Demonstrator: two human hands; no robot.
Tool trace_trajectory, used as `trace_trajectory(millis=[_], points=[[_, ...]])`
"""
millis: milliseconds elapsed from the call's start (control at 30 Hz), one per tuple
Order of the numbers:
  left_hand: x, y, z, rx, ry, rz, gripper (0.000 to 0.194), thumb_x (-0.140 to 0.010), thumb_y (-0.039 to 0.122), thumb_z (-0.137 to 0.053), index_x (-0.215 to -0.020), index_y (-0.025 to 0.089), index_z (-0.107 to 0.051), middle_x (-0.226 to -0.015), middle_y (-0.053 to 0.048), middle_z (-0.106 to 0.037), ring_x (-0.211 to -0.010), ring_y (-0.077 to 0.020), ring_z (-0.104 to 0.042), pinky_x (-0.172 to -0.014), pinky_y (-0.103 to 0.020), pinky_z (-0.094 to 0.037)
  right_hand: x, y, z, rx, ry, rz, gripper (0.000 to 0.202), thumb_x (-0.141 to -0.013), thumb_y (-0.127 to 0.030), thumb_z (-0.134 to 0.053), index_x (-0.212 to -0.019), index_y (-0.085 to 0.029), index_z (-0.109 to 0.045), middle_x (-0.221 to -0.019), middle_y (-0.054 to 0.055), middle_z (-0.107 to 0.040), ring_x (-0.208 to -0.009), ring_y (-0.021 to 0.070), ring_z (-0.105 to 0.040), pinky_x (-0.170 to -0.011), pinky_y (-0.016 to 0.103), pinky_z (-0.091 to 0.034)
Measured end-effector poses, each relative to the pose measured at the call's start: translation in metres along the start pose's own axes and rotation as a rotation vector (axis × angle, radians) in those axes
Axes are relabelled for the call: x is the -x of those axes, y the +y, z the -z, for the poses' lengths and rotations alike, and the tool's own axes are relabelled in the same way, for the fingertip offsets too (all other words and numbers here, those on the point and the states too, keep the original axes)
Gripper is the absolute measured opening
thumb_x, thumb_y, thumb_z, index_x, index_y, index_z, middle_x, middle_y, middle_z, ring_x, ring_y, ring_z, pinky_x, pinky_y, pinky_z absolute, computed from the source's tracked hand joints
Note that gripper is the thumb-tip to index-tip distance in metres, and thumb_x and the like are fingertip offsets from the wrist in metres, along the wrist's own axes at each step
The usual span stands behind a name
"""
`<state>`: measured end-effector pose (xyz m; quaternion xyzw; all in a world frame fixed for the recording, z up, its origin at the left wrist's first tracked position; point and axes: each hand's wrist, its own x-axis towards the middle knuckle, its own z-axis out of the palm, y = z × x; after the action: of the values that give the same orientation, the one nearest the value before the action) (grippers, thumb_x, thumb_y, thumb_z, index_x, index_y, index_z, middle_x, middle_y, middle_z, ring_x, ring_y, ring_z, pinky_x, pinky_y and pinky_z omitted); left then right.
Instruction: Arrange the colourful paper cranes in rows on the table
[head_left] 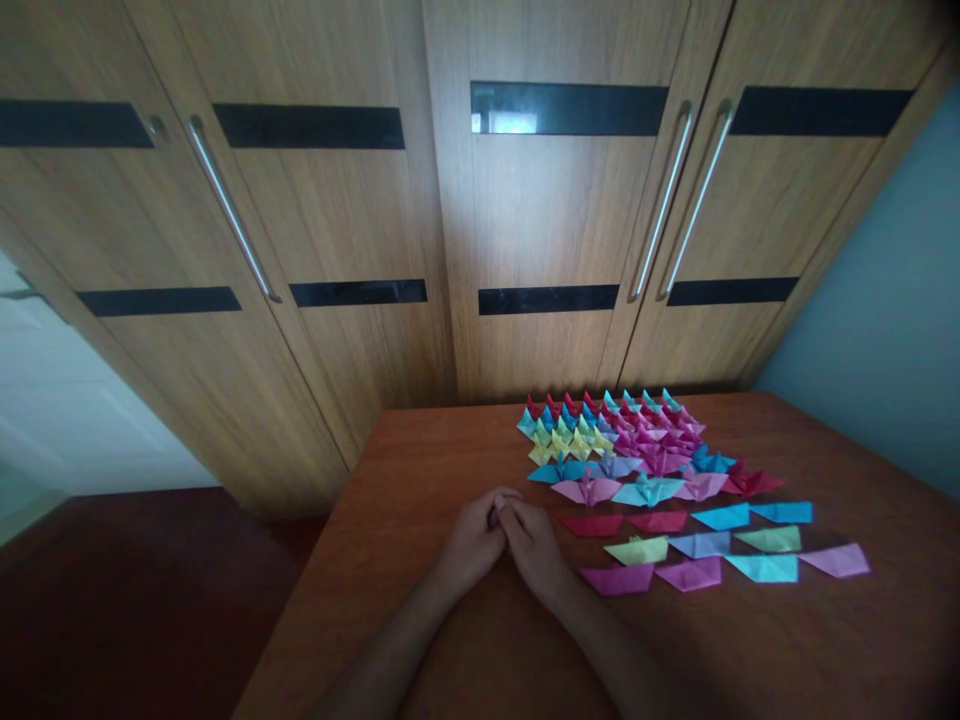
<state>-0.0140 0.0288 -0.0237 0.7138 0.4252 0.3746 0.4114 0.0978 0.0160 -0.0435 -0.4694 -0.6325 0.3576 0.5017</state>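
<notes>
My left hand [476, 540] and my right hand [534, 548] rest on the wooden table, clasped together with the fingers folded. No object shows in either hand; the insides of the palms are hidden. Just right of my hands lie rows of flat folded paper pieces, among them a red one [592, 526], a yellow one [636, 551] and a magenta one [618, 580]. Behind these stand rows of finished origami cranes, such as a pink crane [589, 488] and a light blue crane [649, 490]. Smaller-looking cranes in red, blue, yellow and magenta are packed closely farther back.
The brown table [427, 450] ends at a left edge above a dark floor [150, 600]. Directly behind it rises a wooden wardrobe [547, 210] with metal handles and black strips. A blue-grey wall [885, 330] stands on the right, a white door [82, 420] at far left.
</notes>
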Motion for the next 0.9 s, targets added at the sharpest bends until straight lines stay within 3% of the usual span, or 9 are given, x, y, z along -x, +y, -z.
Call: trace_trajectory(millis=[900], points=[[0.0011,0.0035,0.0032,-0.061,-0.017,0.006,0.039,-0.073,0.009,-0.044,-0.105,0.019,-0.064,-0.102,-0.004,-0.069,-0.092,-0.0168,-0.062,-0.084,-0.027,-0.046,0.0007,-0.0062,-0.0006,0.043,0.001,0.008,0.041,-0.093,-0.035,-0.034,-0.064,-0.016,-0.056,-0.063,0.001,-0.061,-0.060,0.0129,-0.056,-0.056,0.022,-0.036]])
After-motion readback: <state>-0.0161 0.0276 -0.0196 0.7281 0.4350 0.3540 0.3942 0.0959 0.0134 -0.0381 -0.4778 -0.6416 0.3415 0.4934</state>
